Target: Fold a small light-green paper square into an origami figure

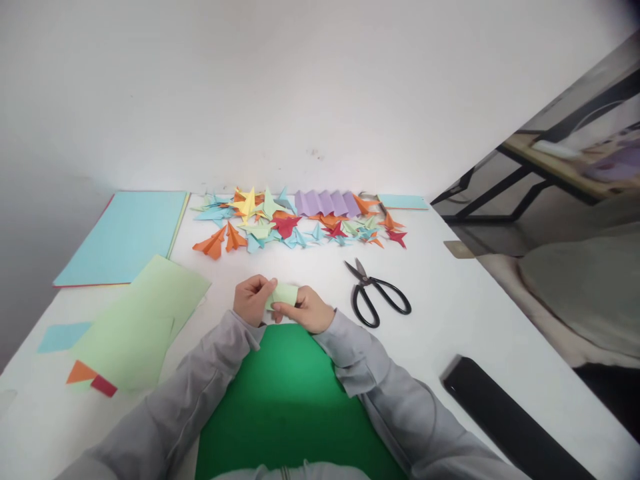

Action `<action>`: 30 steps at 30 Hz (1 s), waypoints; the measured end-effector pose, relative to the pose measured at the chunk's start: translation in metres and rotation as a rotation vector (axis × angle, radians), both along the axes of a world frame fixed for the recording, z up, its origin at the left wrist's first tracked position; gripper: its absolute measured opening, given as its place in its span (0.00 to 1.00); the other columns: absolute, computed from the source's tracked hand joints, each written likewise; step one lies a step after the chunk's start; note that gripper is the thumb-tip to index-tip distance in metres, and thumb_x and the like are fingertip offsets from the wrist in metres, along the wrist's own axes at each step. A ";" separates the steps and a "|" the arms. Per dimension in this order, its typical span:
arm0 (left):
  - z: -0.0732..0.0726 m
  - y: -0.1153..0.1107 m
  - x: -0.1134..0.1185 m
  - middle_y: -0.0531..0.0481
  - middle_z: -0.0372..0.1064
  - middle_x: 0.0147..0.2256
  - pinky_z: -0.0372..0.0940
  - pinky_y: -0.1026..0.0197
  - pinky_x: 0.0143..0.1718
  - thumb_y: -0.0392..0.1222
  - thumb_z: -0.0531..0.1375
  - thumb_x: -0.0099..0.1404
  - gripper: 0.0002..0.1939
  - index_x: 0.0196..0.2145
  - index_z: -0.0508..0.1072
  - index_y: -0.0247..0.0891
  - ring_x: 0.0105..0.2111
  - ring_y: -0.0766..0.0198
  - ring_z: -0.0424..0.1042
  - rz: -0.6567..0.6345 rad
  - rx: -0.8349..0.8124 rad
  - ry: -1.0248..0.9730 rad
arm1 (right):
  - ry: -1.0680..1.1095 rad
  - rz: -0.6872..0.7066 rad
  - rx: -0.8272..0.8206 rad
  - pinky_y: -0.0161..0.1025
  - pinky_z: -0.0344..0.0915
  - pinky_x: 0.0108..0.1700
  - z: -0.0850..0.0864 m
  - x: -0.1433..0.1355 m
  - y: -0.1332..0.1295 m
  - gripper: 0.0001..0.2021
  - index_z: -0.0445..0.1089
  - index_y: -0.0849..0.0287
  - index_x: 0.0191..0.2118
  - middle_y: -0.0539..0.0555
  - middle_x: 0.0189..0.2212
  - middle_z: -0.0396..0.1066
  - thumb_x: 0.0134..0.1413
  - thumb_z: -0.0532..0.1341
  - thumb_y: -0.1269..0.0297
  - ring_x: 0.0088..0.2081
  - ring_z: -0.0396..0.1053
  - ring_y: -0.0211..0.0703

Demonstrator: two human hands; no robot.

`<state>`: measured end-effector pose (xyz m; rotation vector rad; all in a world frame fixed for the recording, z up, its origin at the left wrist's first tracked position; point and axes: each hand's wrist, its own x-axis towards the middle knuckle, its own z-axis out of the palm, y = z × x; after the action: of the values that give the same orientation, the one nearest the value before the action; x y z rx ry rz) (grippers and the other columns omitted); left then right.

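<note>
Between my two hands is a small piece of light green paper (286,293), held just above the far edge of a green mat (295,393). My left hand (253,299) pinches its left side between thumb and fingers. On the right side, my right hand (313,310) grips the paper, with the thumb lying across its front. The fingers behind the paper are partly hidden. Beyond my hands lies a spread of small folded paper shapes (286,227) in orange, red, yellow, blue and green.
Black-handled scissors (367,280) lie partly open to the right. A long black object (510,420) rests at the near right. Light green sheets (135,340), paper scraps (104,385) and a blue sheet stack (125,233) lie left. Purple pleated paper (327,203) stands by the wall.
</note>
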<state>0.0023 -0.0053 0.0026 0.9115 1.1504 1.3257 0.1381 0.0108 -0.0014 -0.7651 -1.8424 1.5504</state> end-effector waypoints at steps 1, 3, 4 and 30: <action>-0.001 0.001 0.000 0.58 0.56 0.08 0.48 0.69 0.09 0.48 0.62 0.50 0.19 0.13 0.60 0.35 0.08 0.73 0.55 0.021 -0.001 0.045 | 0.015 -0.007 -0.010 0.35 0.64 0.32 0.000 -0.001 0.000 0.18 0.72 0.63 0.20 0.54 0.19 0.72 0.47 0.60 0.53 0.25 0.68 0.39; -0.004 0.002 -0.001 0.58 0.56 0.09 0.48 0.70 0.10 0.49 0.61 0.50 0.19 0.13 0.61 0.34 0.10 0.75 0.55 0.027 -0.008 0.106 | 0.034 -0.036 -0.035 0.35 0.64 0.30 0.000 -0.002 -0.002 0.18 0.72 0.63 0.18 0.54 0.18 0.72 0.46 0.60 0.53 0.23 0.67 0.38; -0.006 0.003 -0.002 0.58 0.56 0.09 0.48 0.69 0.11 0.50 0.61 0.51 0.20 0.13 0.61 0.34 0.10 0.75 0.55 0.017 -0.015 0.116 | 0.036 -0.054 -0.049 0.34 0.63 0.28 0.000 -0.003 -0.002 0.18 0.72 0.63 0.18 0.54 0.17 0.71 0.45 0.61 0.53 0.22 0.67 0.38; -0.007 0.009 -0.004 0.56 0.63 0.12 0.53 0.70 0.11 0.40 0.69 0.36 0.16 0.17 0.65 0.33 0.11 0.73 0.60 -0.051 -0.057 -0.079 | -0.008 -0.199 -0.225 0.30 0.53 0.18 0.000 -0.009 -0.006 0.17 0.69 0.64 0.18 0.50 0.11 0.66 0.43 0.60 0.53 0.14 0.55 0.30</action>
<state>-0.0012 0.0033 -0.0040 0.8342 1.0921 1.2705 0.1287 0.0049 -0.0014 -1.0252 -1.5605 1.6406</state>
